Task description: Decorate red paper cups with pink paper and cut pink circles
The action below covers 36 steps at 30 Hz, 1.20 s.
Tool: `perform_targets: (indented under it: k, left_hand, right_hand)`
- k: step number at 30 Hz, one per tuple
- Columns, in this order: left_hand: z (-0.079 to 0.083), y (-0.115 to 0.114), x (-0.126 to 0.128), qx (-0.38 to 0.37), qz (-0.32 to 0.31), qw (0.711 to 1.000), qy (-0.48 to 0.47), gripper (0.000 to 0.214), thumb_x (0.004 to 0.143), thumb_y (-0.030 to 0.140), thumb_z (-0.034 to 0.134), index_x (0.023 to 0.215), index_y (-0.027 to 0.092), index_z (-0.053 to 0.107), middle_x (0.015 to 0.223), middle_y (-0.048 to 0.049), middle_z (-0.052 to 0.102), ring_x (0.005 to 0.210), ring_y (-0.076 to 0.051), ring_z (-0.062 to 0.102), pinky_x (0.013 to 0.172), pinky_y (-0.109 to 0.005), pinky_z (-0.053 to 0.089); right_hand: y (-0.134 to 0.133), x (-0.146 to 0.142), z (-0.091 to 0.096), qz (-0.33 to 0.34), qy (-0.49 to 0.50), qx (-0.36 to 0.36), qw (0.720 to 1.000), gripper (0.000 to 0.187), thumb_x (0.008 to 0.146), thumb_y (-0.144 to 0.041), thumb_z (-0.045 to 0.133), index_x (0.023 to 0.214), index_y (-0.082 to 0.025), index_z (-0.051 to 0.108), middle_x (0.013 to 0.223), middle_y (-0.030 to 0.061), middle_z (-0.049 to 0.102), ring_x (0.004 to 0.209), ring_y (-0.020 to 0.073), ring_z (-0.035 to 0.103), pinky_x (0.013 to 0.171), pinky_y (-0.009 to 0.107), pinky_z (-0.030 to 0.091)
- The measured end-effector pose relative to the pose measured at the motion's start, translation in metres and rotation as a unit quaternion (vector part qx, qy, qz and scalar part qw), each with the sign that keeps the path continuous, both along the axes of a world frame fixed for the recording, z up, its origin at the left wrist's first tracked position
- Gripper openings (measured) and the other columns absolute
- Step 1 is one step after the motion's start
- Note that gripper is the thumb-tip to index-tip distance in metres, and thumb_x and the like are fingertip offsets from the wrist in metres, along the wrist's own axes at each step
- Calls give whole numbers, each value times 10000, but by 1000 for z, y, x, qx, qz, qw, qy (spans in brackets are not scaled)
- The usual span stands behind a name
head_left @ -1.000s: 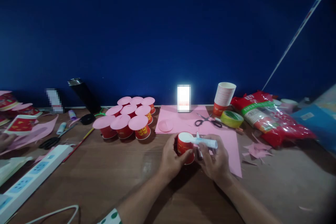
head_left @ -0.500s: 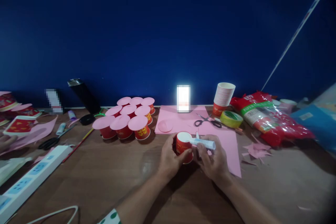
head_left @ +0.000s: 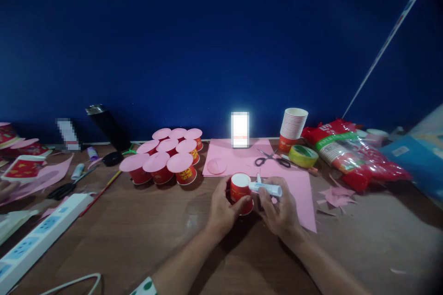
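Observation:
A red paper cup stands upside down on the table, its white base facing up. My left hand is wrapped around its side, thumb across the front. In my right hand is a glue stick, held sideways with its tip at the rim of the cup's base. Beyond the cup, a pink paper circle lies on sheets of pink paper. To the left stand several upturned red cups topped with pink discs.
Black-handled scissors, a yellow tape roll and a stack of paper cups sit behind my right hand. Further right are a red plastic package and pink scraps. A power strip lies left.
My hands, the cup and the glue stick keep nearly the same pose. The whole view has shifted slightly, so most things appear a little further left.

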<state>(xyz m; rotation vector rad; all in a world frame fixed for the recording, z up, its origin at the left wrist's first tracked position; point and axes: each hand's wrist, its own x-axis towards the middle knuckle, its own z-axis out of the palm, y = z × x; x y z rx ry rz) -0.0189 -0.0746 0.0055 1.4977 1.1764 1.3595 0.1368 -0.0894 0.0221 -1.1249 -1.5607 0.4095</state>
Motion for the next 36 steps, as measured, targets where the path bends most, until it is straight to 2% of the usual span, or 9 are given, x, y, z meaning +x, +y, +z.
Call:
perform_targets:
  k: [4, 10, 14, 19, 24, 30, 36]
  left_hand:
    - [-4, 5, -3, -9, 29, 1000, 5, 638, 658, 338, 775, 1204, 173, 489, 1156, -120, 619, 1015, -241, 621, 872, -372, 510]
    - [-9, 8, -4, -1, 37, 999, 0, 653, 645, 316, 785, 1210, 171, 491, 1165, -131, 611, 1032, -252, 612, 876, -385, 504]
    - [-7, 4, 0, 11, 28, 1000, 4, 621, 654, 301, 780, 1195, 187, 497, 1139, -103, 616, 997, -231, 621, 872, -372, 504]
    - [-5, 1, 2, 9, 25, 1000, 16, 604, 659, 318, 775, 1175, 181, 493, 1122, -93, 617, 971, -220, 627, 851, -352, 511]
    - [-5, 1, 2, 2, 37, 999, 26, 599, 637, 346, 786, 1136, 179, 499, 1088, -84, 624, 928, -217, 629, 818, -348, 511]
    - [-1, -2, 3, -10, 37, 999, 21, 568, 613, 271, 795, 1090, 181, 501, 1060, -71, 620, 897, -206, 621, 795, -345, 506]
    - [-7, 0, 2, -3, 49, 998, 48, 666, 585, 248, 801, 1166, 187, 479, 1105, -74, 594, 950, -220, 598, 831, -371, 490]
  right_hand:
    - [0, 2, 0, -10, 18, 12, 1000, 90, 867, -290, 537, 895, -215, 496, 703, -12, 557, 539, 125, 527, 503, 236, 450]
    - [0, 4, 1, -44, 102, -17, 994, 126, 878, -308, 539, 918, -199, 490, 665, -25, 519, 527, 122, 496, 507, 248, 443]
    - [-1, 1, 1, -5, 82, -25, 996, 122, 892, -302, 526, 950, -203, 485, 733, -8, 558, 589, 129, 542, 536, 238, 464]
    - [-2, -1, -4, 23, 60, -29, 997, 125, 894, -298, 524, 964, -199, 494, 735, -11, 563, 549, 116, 529, 507, 226, 455]
    - [-1, -1, -3, 20, 27, -16, 999, 113, 888, -288, 522, 956, -201, 501, 762, 1, 569, 573, 125, 544, 512, 231, 460]
    - [-1, -1, -2, 17, 11, -9, 1000, 86, 888, -282, 511, 929, -209, 493, 744, -7, 552, 572, 122, 534, 499, 222, 451]
    - [-1, -2, -2, 16, 7, 0, 1000, 64, 885, -263, 513, 914, -215, 483, 695, -27, 535, 528, 110, 510, 474, 210, 432]
